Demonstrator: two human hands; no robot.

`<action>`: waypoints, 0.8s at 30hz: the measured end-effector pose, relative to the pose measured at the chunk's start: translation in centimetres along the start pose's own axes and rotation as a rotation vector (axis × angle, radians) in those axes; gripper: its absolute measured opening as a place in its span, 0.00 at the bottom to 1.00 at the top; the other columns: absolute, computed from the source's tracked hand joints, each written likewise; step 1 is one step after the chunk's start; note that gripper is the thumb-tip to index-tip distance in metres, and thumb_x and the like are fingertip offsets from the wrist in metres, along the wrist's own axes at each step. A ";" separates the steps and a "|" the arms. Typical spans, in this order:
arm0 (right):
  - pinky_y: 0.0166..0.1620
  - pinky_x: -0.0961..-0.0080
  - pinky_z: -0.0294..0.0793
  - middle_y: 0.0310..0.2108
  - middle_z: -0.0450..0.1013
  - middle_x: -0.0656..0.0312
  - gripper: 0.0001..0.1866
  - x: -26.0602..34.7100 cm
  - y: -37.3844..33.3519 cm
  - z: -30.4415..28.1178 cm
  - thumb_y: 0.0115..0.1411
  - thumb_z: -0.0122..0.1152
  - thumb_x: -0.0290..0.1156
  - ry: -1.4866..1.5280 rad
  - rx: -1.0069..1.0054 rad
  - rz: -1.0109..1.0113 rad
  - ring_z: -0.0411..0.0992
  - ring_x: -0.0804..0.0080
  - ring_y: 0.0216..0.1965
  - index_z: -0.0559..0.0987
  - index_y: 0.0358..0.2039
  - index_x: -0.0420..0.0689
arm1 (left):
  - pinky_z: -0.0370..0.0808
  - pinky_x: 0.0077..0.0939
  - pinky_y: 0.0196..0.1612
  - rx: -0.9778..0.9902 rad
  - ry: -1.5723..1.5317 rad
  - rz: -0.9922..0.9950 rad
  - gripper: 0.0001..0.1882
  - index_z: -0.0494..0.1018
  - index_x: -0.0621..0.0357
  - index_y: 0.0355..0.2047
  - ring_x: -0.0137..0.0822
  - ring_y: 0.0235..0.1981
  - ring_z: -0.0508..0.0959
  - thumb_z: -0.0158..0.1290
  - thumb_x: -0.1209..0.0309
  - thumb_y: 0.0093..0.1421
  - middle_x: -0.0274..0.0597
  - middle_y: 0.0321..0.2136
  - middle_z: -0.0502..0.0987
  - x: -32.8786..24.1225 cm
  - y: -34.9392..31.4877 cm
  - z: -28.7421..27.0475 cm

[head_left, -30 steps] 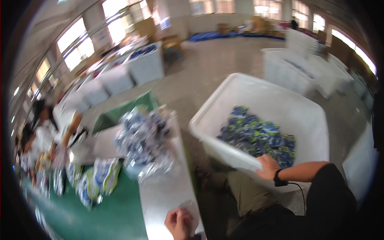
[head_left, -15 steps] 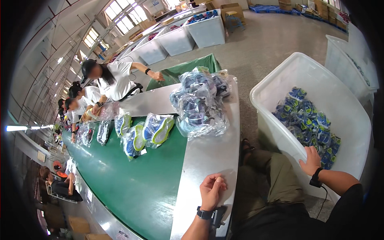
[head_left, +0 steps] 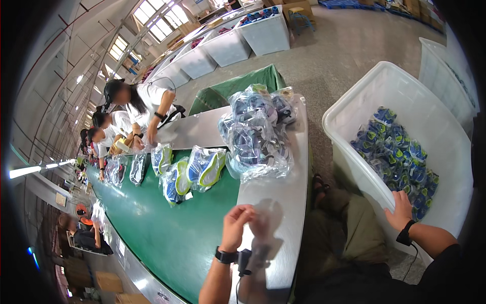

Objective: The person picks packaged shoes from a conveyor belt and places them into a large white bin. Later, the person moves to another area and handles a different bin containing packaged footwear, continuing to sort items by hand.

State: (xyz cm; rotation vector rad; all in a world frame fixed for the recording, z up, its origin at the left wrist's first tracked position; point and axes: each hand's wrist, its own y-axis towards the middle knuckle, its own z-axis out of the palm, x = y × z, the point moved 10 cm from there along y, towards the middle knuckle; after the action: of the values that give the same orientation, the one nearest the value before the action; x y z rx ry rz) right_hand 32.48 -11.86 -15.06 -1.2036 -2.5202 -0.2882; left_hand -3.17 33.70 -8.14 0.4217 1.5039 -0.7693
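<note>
My left hand hovers over the seam between the green conveyor belt and its metal edge. Its fingers are curled together, with nothing visible in them. Beyond it, a pair of blue and lime shoes in clear bags lies on the belt. To the right, my right hand grips the near rim of a large white bin. Inside that bin lie many bagged blue and lime shoes. A pile of bagged bluish-grey shoes sits on the metal ledge at the belt's far end.
Co-workers stand along the belt's far side; the nearest person reaches over bagged shoes. Behind the ledge is a green-lined container. More white bins with shoes line the back, and another bin stands at far right.
My left hand has moved left and forward, from above the metal edge toward the belt. My right hand stays on the bin rim. The nearest co-worker's outstretched arm has come down toward the belt.
</note>
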 end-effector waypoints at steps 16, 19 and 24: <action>0.51 0.53 0.69 0.46 0.66 0.48 0.32 1.3 0.6 -1.3 0.47 0.68 0.32 0.020 -0.027 -0.002 0.67 0.44 0.49 0.71 0.53 0.38 | 0.71 0.28 0.22 -0.535 0.671 -0.209 0.24 0.76 0.63 0.50 0.32 0.22 0.76 0.65 0.58 0.61 0.42 0.31 0.80 -1.3 21.9 -28.1; 0.51 0.54 0.69 0.46 0.66 0.48 0.32 1.5 0.6 -1.7 0.47 0.68 0.32 0.039 -0.033 -0.002 0.68 0.44 0.49 0.71 0.53 0.38 | 0.58 0.21 0.13 -0.441 0.529 -0.232 0.14 0.77 0.56 0.38 0.24 0.13 0.67 0.64 0.59 0.63 0.30 0.21 0.74 -0.1 19.9 -25.1; 0.51 0.54 0.69 0.47 0.66 0.49 0.32 1.8 0.4 -2.3 0.48 0.69 0.32 0.090 -0.051 -0.052 0.68 0.45 0.50 0.71 0.54 0.38 | 0.66 0.19 0.17 -0.565 0.276 -0.080 0.16 0.71 0.54 0.41 0.24 0.20 0.73 0.67 0.66 0.61 0.33 0.29 0.77 0.1 12.9 -20.2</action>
State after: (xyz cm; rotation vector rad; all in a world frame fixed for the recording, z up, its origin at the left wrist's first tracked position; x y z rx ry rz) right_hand 32.22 -11.03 -12.19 -1.1192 -2.4825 -0.4128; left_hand -9.08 56.55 -12.11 0.0400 1.9236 -0.3251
